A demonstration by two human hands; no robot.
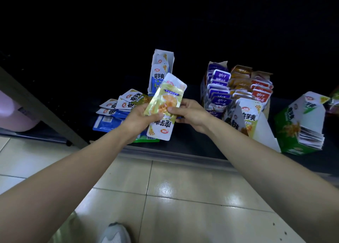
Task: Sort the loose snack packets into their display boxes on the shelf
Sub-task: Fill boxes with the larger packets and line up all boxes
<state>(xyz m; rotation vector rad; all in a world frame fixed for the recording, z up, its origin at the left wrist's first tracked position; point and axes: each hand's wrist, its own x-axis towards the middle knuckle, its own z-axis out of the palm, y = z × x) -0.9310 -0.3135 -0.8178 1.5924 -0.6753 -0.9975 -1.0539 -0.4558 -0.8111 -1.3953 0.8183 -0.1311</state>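
Observation:
My left hand (141,119) and my right hand (190,112) both hold snack packets above the low dark shelf (183,142). A yellow-green packet (166,96) stands tilted on top, pinched at its lower end by my right thumb. Under it a white packet (161,129) lies in my left hand, with more packets hidden behind. Loose white and blue packets (117,109) lie in a pile on the shelf to the left. A blue-and-white display box (160,66) stands behind the pile. A yellow-green box (247,116) stands right of my right hand.
A box of purple, orange and red packets (236,85) stands at the back right. A green box (300,125) leans at the far right. A grey shelf post (36,103) slants at the left beside a pink object (12,112). Tiled floor (165,197) and my shoe (115,233) lie below.

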